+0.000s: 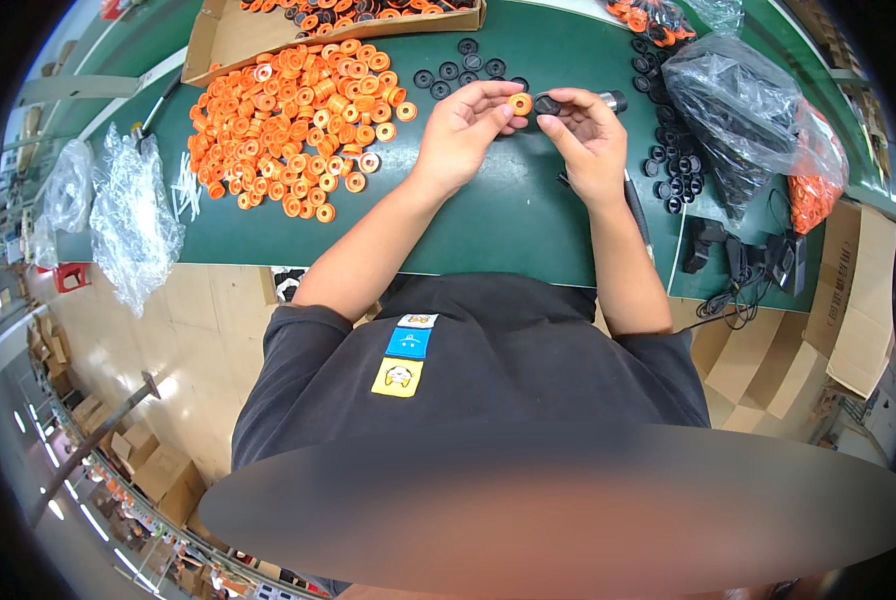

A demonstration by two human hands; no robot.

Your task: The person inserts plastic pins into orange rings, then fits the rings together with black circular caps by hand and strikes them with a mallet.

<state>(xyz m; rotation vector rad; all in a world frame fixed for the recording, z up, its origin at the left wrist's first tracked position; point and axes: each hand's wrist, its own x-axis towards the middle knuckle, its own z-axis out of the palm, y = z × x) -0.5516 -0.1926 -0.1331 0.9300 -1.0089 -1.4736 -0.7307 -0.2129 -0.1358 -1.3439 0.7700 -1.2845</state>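
So on the left of the green desk (488, 235) there's a crumpled clear bag (138, 220), some white sticks (186, 188), then a massive heap of orange rings (298, 120), all loose. Behind it a cardboard tray (213, 45) has orange and black bits mixed together; maybe those are finished ones, but they're too small to tell. A few black discs (468, 68) lie right of the heap. Mid-desk, the left hand (468, 130) pinches one orange ring (520, 103) between thumb and fingers, holed face up toward the camera, so its axis runs roughly up through the hole; it's a squat round thing, no real long axis. Just beside it, the right hand (593, 140) pinches a black cap (547, 104), tilted, exact facing hard to tell. They look separate, so I'd call this pair not joined yet. Further right are more loose black parts (676, 180) and a bulky plastic bag (733, 100). Going by those piles, tons left.
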